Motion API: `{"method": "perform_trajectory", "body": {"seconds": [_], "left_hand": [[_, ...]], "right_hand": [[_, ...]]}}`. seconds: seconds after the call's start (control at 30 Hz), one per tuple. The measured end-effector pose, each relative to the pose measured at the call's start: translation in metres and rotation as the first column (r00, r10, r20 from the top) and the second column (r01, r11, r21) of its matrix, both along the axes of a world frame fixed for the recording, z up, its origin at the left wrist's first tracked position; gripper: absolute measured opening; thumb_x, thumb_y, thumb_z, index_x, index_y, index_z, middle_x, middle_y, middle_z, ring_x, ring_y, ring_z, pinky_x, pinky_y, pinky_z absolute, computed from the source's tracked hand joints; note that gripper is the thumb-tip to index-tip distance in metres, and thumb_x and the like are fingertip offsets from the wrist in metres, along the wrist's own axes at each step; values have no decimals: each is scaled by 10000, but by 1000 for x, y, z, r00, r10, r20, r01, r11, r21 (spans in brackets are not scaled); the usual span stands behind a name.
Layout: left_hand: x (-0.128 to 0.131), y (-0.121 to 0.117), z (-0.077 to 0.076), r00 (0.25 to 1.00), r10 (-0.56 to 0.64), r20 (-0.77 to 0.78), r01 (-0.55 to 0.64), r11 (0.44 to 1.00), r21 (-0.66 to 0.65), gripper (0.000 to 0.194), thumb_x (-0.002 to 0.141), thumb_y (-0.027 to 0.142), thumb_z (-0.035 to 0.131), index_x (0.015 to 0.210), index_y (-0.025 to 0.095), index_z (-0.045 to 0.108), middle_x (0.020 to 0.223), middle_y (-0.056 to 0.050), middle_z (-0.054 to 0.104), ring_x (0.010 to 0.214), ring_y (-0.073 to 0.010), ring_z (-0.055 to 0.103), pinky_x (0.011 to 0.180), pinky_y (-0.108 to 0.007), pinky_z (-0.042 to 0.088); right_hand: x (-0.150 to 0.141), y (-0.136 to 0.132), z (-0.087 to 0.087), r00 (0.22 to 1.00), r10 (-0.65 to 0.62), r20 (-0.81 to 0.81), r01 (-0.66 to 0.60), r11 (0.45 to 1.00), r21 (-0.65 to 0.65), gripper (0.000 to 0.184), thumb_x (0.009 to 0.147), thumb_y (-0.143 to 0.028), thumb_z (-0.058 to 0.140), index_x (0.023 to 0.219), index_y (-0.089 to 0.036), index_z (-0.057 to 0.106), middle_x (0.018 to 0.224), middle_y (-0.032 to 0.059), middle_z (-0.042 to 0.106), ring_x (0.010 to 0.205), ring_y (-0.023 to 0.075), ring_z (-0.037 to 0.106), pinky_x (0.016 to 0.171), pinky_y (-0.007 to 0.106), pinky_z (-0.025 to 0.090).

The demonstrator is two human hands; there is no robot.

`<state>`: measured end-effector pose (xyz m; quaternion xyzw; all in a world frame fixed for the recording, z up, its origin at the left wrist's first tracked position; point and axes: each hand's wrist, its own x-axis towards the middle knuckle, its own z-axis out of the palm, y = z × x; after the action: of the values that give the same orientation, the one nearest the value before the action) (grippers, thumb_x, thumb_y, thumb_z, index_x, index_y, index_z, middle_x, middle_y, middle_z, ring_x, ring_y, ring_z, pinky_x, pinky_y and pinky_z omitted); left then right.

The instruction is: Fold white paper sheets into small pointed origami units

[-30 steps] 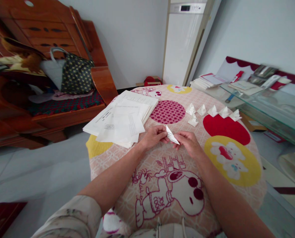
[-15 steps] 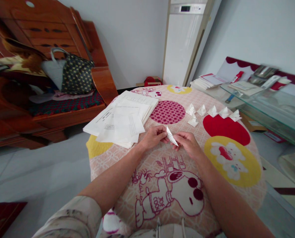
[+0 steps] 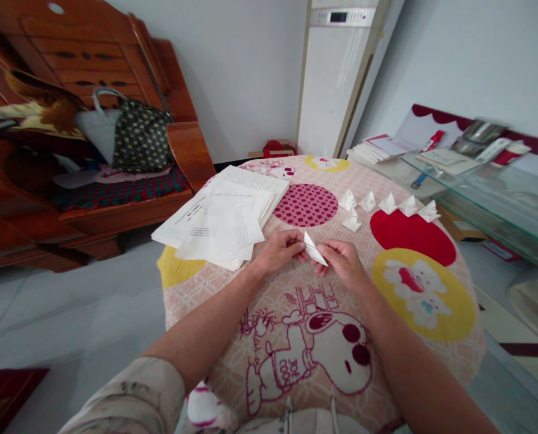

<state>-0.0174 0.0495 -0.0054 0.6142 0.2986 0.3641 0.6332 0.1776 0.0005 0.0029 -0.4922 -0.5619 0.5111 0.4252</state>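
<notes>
Triangle of folded printed paper (image 3: 313, 249) has turned slightly between the fingers, its lower tip swung a little to the right; judging by this, the work is at small adjusting of the fold rather than a fresh step. The left hand (image 3: 281, 248) pinches its left edge, the right hand (image 3: 345, 259) pinches its lower right end, both over the cartoon-print tablecloth (image 3: 192, 289). Compared with half a second ago, its face shows somewhat wider, while the folded paper pieces (image 3: 387, 203) and the printed sheets (image 3: 235, 226) lie unmoved
</notes>
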Motion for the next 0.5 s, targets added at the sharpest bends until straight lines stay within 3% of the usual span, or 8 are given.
{"method": "perform_trajectory", "body": {"seconds": [0.2, 0.33, 0.43, 0.5], "left_hand": [[1, -1, 0, 997, 25, -77, -24, 1000, 15, 191, 854, 307, 671, 867, 117, 656, 705, -36, 687, 631, -124, 654, 623, -231, 533], [4, -3, 1, 995, 44, -93, -36, 996, 84, 224, 858, 354, 662, 866, 130, 652, 706, -27, 665, 635, -131, 637, 627, -248, 520], [8, -7, 4, 982, 105, -155, -71, 975, 212, 278, 882, 417, 629, 861, 140, 641, 714, -19, 638, 634, -129, 599, 602, -242, 466], [11, -11, 7, 951, 193, -241, -100, 931, 350, 299, 869, 442, 648, 810, 150, 625, 687, -3, 601, 610, -116, 532, 570, -232, 390]], "right_hand": [[1, 0, -5, 974, -19, 227, -24, 982, 185, 150, 833, -327, 603, 818, -201, 682, 649, -11, 649, 534, 143, 590, 481, 233, 455], [0, 2, -7, 956, -39, 290, -43, 962, 271, 100, 803, -235, 578, 709, -204, 599, 567, -42, 541, 513, 112, 484, 481, 221, 363], [-4, 2, -5, 954, -108, 279, 7, 940, 340, 128, 818, -235, 553, 699, -203, 587, 569, -40, 527, 517, 111, 463, 496, 229, 347], [-7, 1, -3, 944, -162, 289, 38, 919, 392, 110, 822, -242, 561, 749, -197, 631, 602, -26, 572, 548, 124, 500, 529, 236, 374]]}}
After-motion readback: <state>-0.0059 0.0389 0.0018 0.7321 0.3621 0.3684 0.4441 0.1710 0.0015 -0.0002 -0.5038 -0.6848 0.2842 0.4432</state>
